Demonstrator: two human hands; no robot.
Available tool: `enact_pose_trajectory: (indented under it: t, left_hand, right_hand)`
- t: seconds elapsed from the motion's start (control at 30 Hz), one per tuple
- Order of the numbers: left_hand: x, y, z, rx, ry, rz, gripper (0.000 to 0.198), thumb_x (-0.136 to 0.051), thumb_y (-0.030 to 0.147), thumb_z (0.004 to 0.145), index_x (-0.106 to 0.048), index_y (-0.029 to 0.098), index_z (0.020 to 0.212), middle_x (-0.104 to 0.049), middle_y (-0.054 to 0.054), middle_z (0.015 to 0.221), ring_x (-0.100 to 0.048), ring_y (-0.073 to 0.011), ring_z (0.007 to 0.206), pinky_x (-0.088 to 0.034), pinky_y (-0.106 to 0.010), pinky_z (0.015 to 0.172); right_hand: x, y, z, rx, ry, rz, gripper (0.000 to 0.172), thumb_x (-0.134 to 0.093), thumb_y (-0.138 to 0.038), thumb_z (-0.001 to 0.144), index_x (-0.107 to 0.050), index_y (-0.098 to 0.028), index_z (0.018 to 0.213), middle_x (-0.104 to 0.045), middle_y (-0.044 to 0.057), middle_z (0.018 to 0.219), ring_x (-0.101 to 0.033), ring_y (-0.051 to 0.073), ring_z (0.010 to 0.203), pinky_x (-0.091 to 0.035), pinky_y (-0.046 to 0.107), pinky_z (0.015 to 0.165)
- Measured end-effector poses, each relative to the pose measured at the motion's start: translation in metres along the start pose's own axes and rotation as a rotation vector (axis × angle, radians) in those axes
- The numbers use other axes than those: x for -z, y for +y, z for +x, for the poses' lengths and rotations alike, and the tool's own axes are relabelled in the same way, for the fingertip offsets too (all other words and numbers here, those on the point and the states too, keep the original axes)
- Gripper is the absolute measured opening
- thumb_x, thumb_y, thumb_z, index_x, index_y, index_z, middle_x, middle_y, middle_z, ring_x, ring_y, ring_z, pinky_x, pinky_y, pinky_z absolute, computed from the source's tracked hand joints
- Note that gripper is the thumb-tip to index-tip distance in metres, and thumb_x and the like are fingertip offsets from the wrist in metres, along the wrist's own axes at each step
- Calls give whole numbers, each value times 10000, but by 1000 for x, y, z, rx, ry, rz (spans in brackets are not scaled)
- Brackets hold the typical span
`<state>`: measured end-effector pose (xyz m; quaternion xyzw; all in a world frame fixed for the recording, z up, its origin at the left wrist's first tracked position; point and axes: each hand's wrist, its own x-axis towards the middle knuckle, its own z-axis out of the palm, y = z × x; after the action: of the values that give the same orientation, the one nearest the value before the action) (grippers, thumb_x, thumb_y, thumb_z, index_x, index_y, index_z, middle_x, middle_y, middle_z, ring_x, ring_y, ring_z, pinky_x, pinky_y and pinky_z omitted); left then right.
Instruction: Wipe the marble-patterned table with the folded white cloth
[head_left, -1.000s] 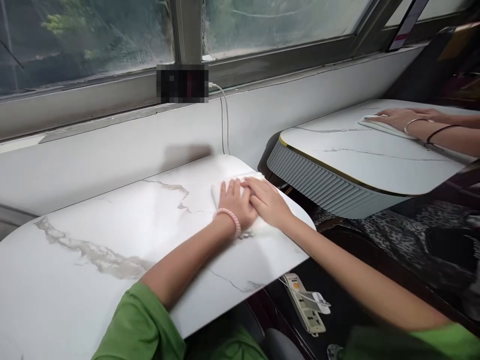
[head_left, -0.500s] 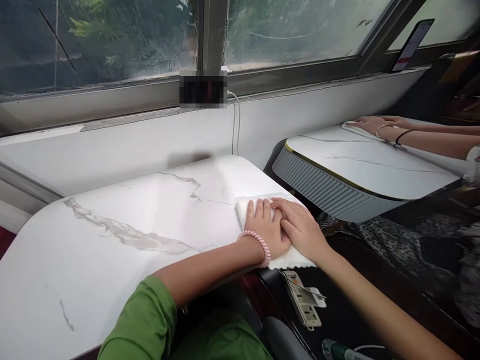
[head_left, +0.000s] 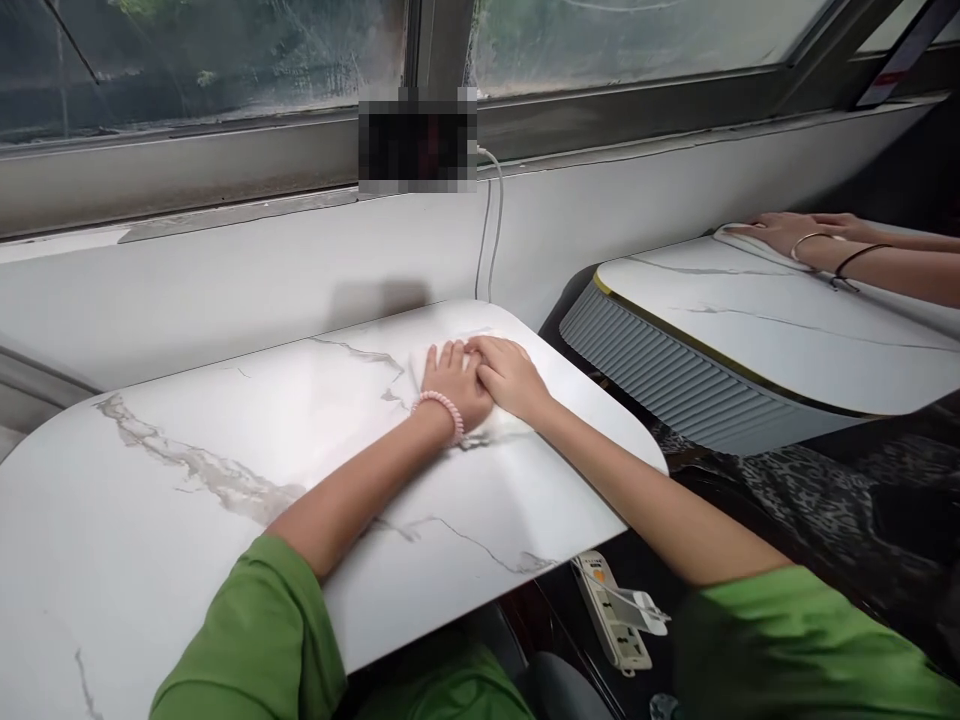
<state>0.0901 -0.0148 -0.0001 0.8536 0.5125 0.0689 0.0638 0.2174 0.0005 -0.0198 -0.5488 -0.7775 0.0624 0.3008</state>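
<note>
My left hand (head_left: 456, 388) lies flat on a white cloth (head_left: 496, 420), fingers stretched out and a pink coiled band around the wrist. Against it, my right hand (head_left: 513, 376) presses on the same cloth, its thumb side overlapping the left hand. Both hands cover most of the cloth. Under it is a white table top (head_left: 570, 490) with grey-brown marble veins; the cloth sits toward its far right part, near the wall.
At the right, another person's hands (head_left: 795, 235) rest on a white cloth (head_left: 750, 245) on a second marbled table (head_left: 757, 320). A power strip (head_left: 611, 615) lies below my table's front edge. A cable (head_left: 495, 220) hangs down the wall from a blurred-out object (head_left: 418, 140) on the sill.
Both my hands and the cloth have moved away from the table's front right edge, toward the wall and slightly left. The view has shifted a little.
</note>
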Motion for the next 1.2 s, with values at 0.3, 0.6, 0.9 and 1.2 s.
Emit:
enact_pose_trajectory:
  t: [0.3,0.6,0.9,1.2]
  left_hand:
    - [14,-75,55,168,84,45,553,-312,298,960,-384,125,1481,-368,-114,1560,-272,-250,1465,-123,-454,1233]
    - [12,-86,69,205,138,66,528,-302,285,959,-434,125,1444,-400,-131,1531,-306,-259,1443,-138,-453,1226]
    - [9,-56,2,201,86,59,573,-315,335,983,-364,75,1492,-288,-179,1590,-222,-287,1488,-97,-492,1231]
    - [8,3,-126,11,13,47,645,-392,372,960,-336,18,1496,-272,-251,1572,-198,-357,1482,-111,-549,1220]
  right_hand:
    - [-48,-2,108,66,-79,101,350,-397,-181,792,-625,-191,1056,-679,96,1166,-568,272,1104,-381,452,1030]
    - [-55,2,126,52,-77,112,362,-384,-191,791,-618,-206,1066,-684,78,1150,-571,258,1099,-391,436,1028]
    - [-36,-28,58,127,-101,81,413,-371,-187,787,-618,-193,1118,-660,105,1232,-566,257,1154,-389,434,1066]
    - [-1,-81,-90,120,-111,-58,478,-345,-182,839,-566,-176,1263,-553,121,1409,-446,255,1360,-281,506,1176]
